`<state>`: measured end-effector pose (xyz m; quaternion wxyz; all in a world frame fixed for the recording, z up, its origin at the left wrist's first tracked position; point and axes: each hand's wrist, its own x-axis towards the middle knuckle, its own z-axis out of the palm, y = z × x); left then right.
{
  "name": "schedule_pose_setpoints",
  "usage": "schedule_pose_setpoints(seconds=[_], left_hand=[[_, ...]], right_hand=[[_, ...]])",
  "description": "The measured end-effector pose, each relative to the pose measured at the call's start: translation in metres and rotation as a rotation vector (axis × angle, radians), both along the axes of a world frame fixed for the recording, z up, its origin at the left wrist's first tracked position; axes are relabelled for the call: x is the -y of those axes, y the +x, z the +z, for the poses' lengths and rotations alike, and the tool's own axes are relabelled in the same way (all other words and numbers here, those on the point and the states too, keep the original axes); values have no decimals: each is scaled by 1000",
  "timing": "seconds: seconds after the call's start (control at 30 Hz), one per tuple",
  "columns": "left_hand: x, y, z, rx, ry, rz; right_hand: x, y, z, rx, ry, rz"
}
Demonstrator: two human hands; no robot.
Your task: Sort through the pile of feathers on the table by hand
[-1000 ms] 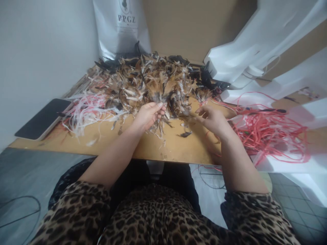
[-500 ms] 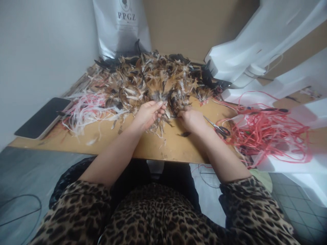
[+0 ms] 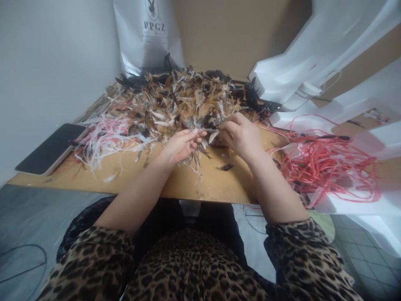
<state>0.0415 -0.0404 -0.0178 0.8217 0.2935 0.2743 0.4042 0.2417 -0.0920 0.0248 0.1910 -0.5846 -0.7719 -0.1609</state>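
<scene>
A big heap of brown, tan, white and black feathers covers the back of a wooden table. My left hand is closed around a small bunch of feathers at the heap's near edge, their ends hanging below my fingers. My right hand sits just to its right, pinching a single feather that points toward my left fingertips. The two hands almost touch. A loose dark feather lies on the wood below them.
A tangle of red cord lies at the right, white and pink strips at the left. A dark phone rests at the table's left edge. A silver bag stands behind the heap; white foam pieces rise at the right.
My right hand moved left from the table's right side to the feather heap, then lifted with a feather pinched beside my left hand. The scissors seen half a second ago are hidden now.
</scene>
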Motion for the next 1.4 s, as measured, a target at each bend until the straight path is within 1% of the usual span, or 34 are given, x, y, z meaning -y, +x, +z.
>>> schedule_pose_setpoints(seconds=[0.1, 0.2, 0.3, 0.4, 0.5, 0.6, 0.77, 0.87, 0.9, 0.97, 1.03, 1.07, 1.1, 1.13, 1.2, 1.27, 1.3, 1.4], left_hand=[[1, 0, 1, 21, -59, -30], [2, 0, 1, 26, -92, -28], [2, -2, 1, 27, -86, -72], [3, -3, 0, 35, -44, -120], [3, -2, -1, 26, -9, -126], [4, -2, 1, 21, -2, -92], [6, -7, 13, 102, -50, -18], [6, -11, 19, 160, -72, 19], [6, -12, 19, 175, -71, 27], [5, -13, 18, 195, -60, 39], [4, -12, 15, 193, -36, 48], [3, -11, 14, 183, -19, 54], [3, -10, 12, 168, 3, 58], [2, -9, 10, 148, 28, 60], [2, -7, 7, 106, 90, 46], [2, -5, 5, 56, 169, -2], [3, -4, 4, 30, 210, -31], [6, -1, 2, -50, 295, -98]], right_hand=[[-6, -10, -4, -62, 42, -7], [-11, -17, -11, -106, 88, 3], [-14, -19, -19, -135, 137, 6], [-16, -20, -26, -110, 144, -17], [-17, -20, -30, -72, 124, -25], [-16, -18, -30, -52, 97, -49], [-14, -7, -29, -18, 36, -148], [-15, 2, -31, -33, -43, -147], [-15, 3, -31, -73, -55, -127], [-15, 3, -32, -239, -27, -77], [-13, -3, -30, -496, 46, -23], [-11, -8, -28, -644, 66, 4], [-9, -14, -26, -792, 54, 37], [-7, -21, -24, -948, -1, 77], [-4, -33, -22, -1224, -241, 153], [-3, -43, -22, -1413, -402, 190], [-3, -46, -23, -1483, -448, 201], [-6, -51, -28, -1637, -516, 206]])
